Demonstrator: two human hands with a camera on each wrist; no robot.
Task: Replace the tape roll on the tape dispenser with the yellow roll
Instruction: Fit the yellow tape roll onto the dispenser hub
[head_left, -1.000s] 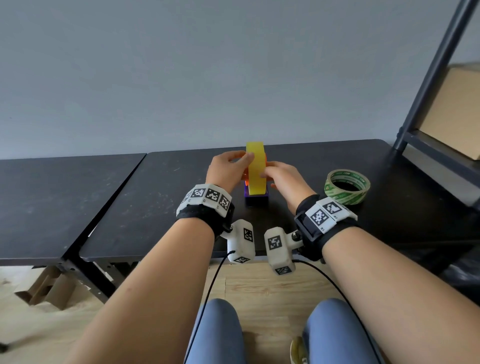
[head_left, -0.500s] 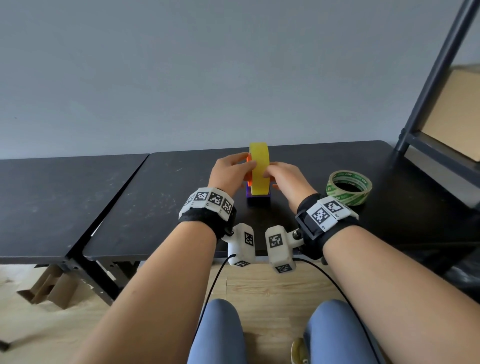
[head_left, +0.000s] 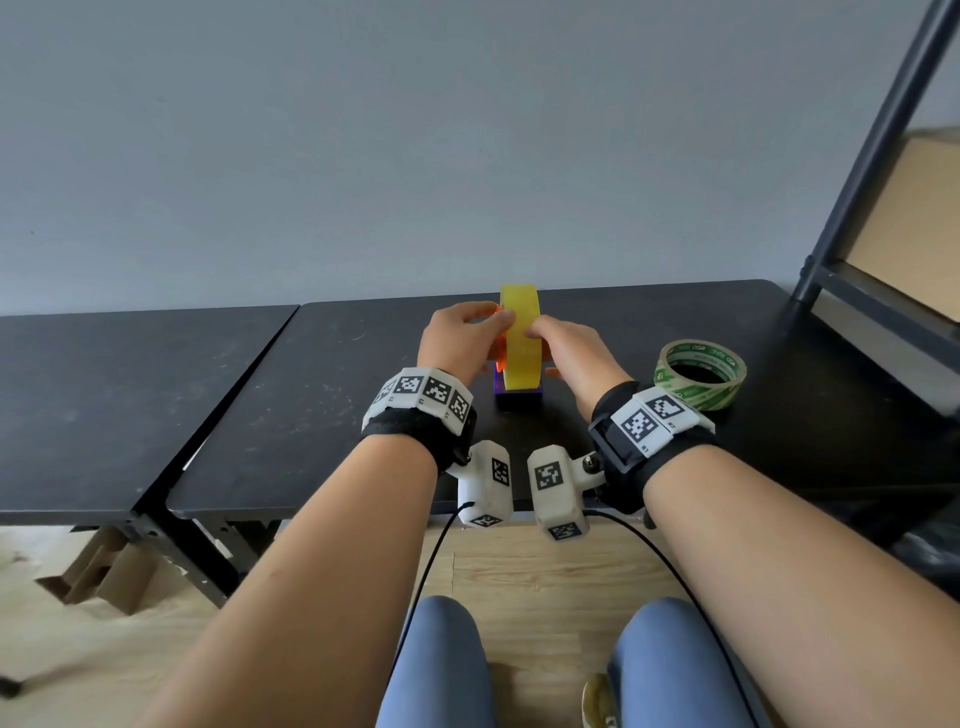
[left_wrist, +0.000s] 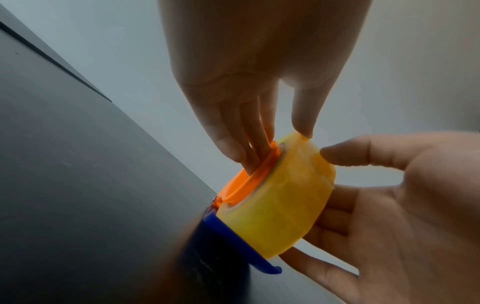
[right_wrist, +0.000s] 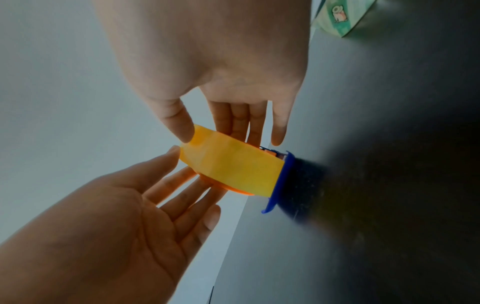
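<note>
The yellow roll (head_left: 519, 338) stands upright on the tape dispenser, whose blue base (head_left: 518, 399) rests on the black table (head_left: 337, 405). An orange hub (left_wrist: 246, 181) shows against the roll's left face. My left hand (head_left: 462, 338) has its fingers (left_wrist: 233, 148) on the orange hub and its thumb on the roll's rim. My right hand (head_left: 566, 348) holds the other side, with its thumb (right_wrist: 182, 131) on the rim and its fingers behind the right face. The yellow roll (right_wrist: 233, 164) meets the blue base (right_wrist: 281, 181) at its lower end.
A green-printed tape roll (head_left: 701, 374) lies flat on the table to the right of my right wrist. A dark metal shelf (head_left: 857, 208) holding a cardboard box (head_left: 914, 223) stands at the far right. A second black table (head_left: 130, 389) adjoins on the left.
Both hands stay on either side of the yellow roll. The roll has shifted slightly between them and stands a little straighter on the dispenser.
</note>
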